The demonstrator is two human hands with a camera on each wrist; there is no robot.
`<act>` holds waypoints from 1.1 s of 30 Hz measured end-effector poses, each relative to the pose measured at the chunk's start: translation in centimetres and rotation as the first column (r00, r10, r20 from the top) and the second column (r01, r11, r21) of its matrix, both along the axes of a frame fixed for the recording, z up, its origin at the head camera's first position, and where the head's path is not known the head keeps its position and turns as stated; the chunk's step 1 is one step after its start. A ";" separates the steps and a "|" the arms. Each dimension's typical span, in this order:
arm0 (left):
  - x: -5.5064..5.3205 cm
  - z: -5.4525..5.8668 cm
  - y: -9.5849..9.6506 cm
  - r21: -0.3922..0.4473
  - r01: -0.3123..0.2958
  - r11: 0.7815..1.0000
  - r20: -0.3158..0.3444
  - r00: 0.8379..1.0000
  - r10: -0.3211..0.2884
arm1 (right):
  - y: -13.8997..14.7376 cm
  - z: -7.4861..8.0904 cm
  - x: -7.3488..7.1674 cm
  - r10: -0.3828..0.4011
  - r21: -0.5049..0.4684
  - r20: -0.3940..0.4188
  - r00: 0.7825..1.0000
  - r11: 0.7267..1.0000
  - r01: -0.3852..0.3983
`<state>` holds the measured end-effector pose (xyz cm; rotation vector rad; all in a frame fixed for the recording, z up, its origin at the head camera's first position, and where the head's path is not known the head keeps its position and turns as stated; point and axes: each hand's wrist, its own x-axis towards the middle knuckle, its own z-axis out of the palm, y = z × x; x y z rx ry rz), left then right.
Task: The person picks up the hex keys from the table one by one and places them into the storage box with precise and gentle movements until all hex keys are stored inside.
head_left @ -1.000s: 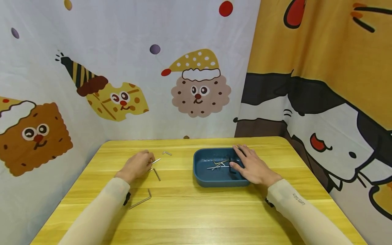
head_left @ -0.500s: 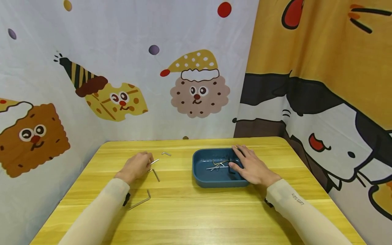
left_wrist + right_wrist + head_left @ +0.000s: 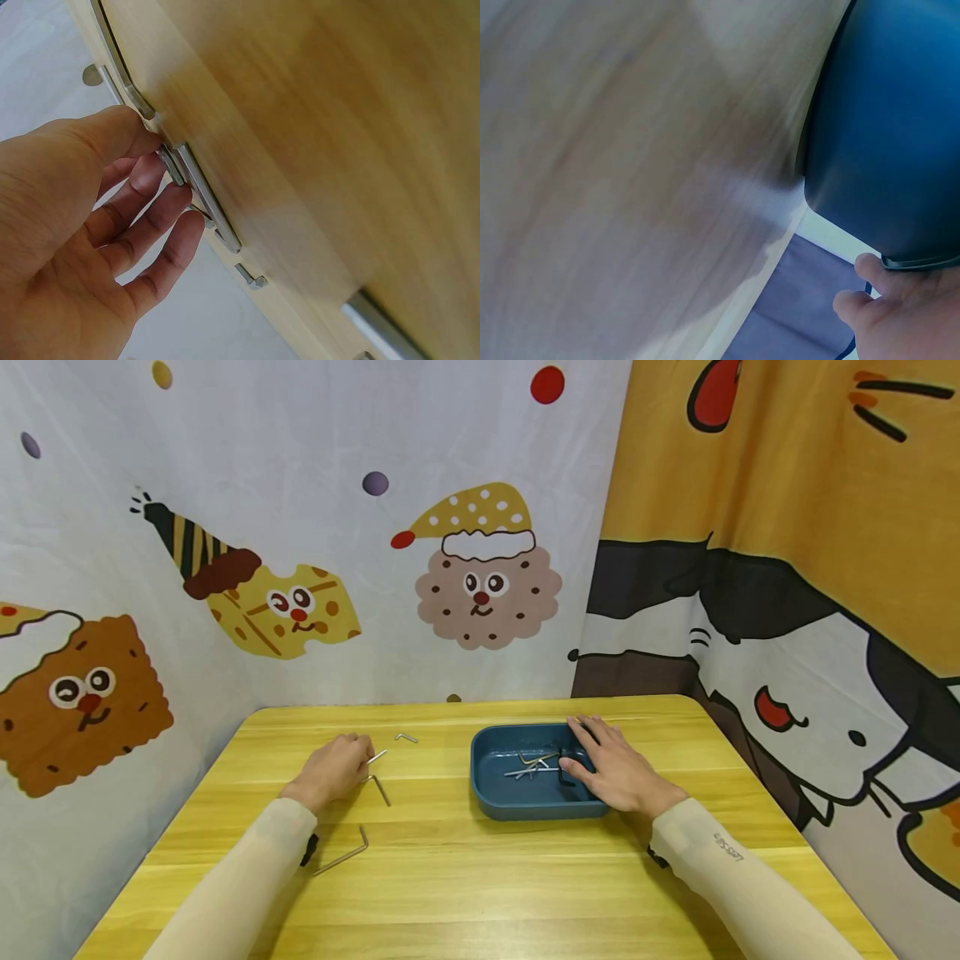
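My left hand (image 3: pixel 333 770) reaches down to the left side of the table, thumb and forefinger pinching a silver hex key (image 3: pixel 377 757). In the left wrist view the thumb and forefinger meet at this key, and part of it is hidden behind them. Just nearer lies another hex key (image 3: pixel 381 790), its short end partly behind the fingers. My right hand (image 3: pixel 618 768) rests with spread, fairly straight fingers over the right rim of a blue tray (image 3: pixel 491 806), thumb on the inner side. Inside the tray lie several silver hex keys (image 3: pixel 534 770) and a black one (image 3: pixel 564 772).
A small hex key (image 3: pixel 407 737) lies beyond the left hand, and a larger one (image 3: pixel 343 853) lies nearer, beside the left forearm. The wood-grain table (image 3: pixel 465 893) ends at a printed curtain (image 3: pixel 375 568) behind and a yellow one (image 3: pixel 667 460) at right.
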<state>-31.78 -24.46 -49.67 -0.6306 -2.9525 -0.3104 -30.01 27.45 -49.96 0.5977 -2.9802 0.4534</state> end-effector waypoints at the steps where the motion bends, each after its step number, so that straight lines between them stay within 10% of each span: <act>1: 0.0 0.0 0.0 0.000 0.002 1.000 -0.001 1.000 -0.002 | 0.0 0.0 0.0 0.000 0.000 0.000 1.000 1.000 0.000; 33: 0.0 0.2 0.0 -0.050 -0.013 0.999 0.028 1.000 0.014 | -0.1 0.0 0.1 -0.005 -0.005 0.002 1.000 1.000 0.005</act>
